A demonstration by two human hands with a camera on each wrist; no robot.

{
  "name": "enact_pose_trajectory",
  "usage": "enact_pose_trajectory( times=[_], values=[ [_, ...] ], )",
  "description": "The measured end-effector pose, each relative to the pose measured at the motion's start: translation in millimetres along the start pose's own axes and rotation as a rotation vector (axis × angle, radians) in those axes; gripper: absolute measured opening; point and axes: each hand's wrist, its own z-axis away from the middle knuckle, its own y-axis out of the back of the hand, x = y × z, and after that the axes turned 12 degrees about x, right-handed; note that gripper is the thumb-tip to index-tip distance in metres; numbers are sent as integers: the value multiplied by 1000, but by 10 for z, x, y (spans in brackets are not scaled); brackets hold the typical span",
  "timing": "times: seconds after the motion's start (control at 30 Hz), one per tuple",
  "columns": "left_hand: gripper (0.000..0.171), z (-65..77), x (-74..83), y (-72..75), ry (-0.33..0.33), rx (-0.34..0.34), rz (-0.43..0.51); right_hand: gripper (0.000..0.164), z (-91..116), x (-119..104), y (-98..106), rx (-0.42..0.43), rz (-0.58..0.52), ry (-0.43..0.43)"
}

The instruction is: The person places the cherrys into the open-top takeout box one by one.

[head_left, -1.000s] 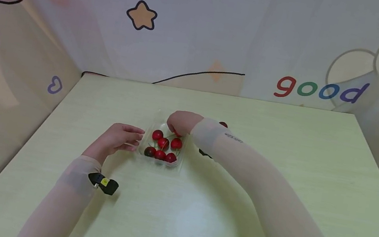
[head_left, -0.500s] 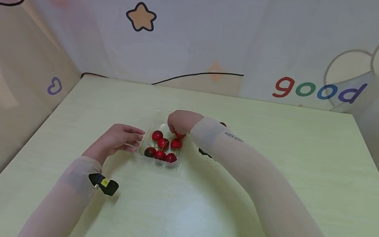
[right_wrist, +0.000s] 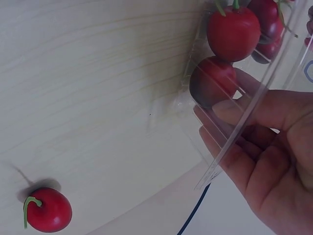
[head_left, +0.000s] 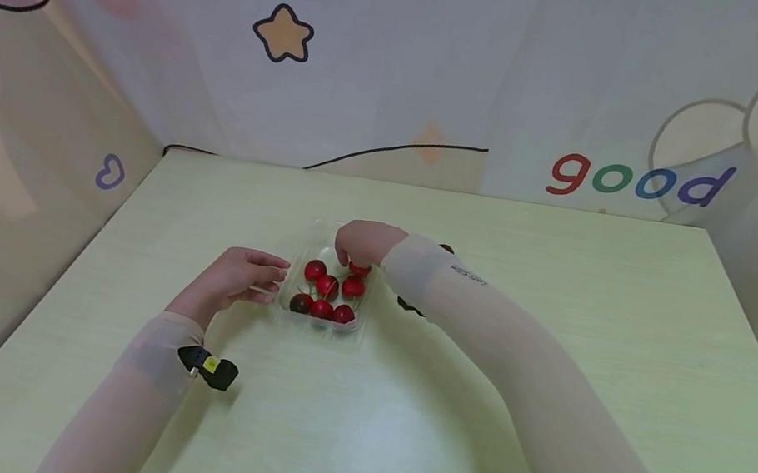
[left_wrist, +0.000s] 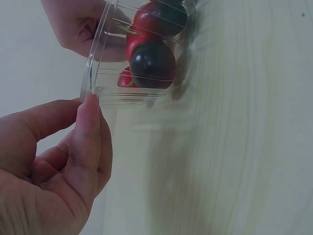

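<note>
A clear plastic box point(head_left: 325, 325) holds several red cherries point(head_left: 327, 287), some with green stems. My left hand point(head_left: 236, 277) pinches the box's left rim between thumb and fingers, as the left wrist view shows close up. Reaching in over the far right part of the box, my right hand point(head_left: 364, 242) has its thumb and fingers at a cherry point(right_wrist: 212, 81). In the right wrist view they grip its lower side, seen through the transparent wall. From the head view only a red sliver of that cherry shows under the fingers.
Outside the box, to its right, one loose cherry point(right_wrist: 49, 210) lies on the pale table point(head_left: 352, 435); my right sleeve point(head_left: 518, 354) mostly hides it from the head view. A printed cloth backdrop point(head_left: 396, 53) rises behind the table.
Slightly more of the cherry shows beneath my right fingers than one second ago. The left hand and the box have stayed in place.
</note>
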Motion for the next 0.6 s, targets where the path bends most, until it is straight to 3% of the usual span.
enact_pose_trajectory(
  times=[0.6],
  values=[
    [40, -3, -7, 6, -1, -1, -21, 34, -32, 71, -12, 46, -5, 11]
  ],
)
